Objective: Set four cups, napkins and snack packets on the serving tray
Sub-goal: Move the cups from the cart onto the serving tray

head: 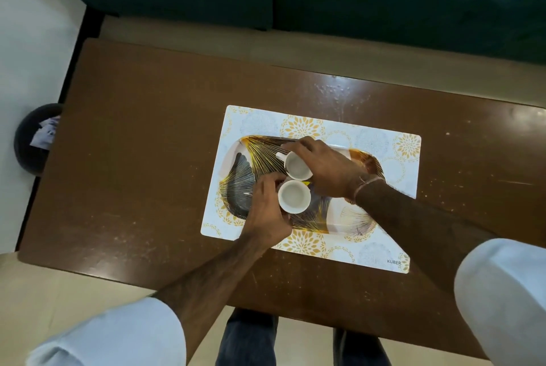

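Cups (296, 165) gripped by both hands (267, 212) on tray (239, 188).

1. My left hand (267, 212) reaches in from the lower left, forearm bare, its pale sleeve rolled up near the elbow.
2. Its fingers (270, 181) curl inward around the side of the near cup (294, 196), back of the hand up.
3. My right hand (325, 167) comes in from the right, palm down, a thread band at the wrist.
4. Its fingers (295, 145) arch over the far cup (297, 165), gripping its rim.
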`<state>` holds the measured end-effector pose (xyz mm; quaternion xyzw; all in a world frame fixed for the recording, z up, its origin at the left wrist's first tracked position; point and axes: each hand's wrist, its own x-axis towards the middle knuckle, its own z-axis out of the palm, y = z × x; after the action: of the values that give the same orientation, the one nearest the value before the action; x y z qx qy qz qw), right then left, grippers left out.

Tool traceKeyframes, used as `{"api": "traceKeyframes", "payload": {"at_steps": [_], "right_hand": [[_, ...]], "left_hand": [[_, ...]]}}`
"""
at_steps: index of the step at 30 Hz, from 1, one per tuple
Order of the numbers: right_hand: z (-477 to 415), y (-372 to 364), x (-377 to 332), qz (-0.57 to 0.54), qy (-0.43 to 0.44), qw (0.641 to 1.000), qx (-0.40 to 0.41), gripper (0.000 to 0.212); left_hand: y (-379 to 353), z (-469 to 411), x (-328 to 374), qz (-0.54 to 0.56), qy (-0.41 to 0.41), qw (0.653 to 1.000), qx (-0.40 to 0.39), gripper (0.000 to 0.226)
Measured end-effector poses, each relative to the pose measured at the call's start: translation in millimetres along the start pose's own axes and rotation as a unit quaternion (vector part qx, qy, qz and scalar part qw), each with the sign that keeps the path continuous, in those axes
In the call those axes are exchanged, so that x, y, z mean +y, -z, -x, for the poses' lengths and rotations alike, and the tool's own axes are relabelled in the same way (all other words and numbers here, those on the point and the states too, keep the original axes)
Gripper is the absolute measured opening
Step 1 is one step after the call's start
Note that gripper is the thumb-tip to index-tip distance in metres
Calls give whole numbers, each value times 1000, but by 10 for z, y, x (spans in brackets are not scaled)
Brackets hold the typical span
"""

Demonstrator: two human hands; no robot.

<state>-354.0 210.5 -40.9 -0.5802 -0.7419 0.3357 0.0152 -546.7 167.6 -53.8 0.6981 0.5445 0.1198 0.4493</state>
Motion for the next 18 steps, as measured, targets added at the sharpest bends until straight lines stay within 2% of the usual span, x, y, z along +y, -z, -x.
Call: {"api": "traceKeyframes", "payload": {"at_steps": [5,9,14,18], "right_hand": [[189,107,119,-27,-30,998,41,109],[473,176,293,-49,-84,989,108,91],[1046,231,729,-54,-178,964,189,62],[1632,260,1214,-35,-271,941,198,65]], "left_hand": [[325,31,1,-25,-34,998,42,78],[412,-213,230,-67,-73,994,49,70],[-74,-573,830,-190,-132,973,12,61],[-703,-777,1331,-240,-167,955,-47,60]]}}
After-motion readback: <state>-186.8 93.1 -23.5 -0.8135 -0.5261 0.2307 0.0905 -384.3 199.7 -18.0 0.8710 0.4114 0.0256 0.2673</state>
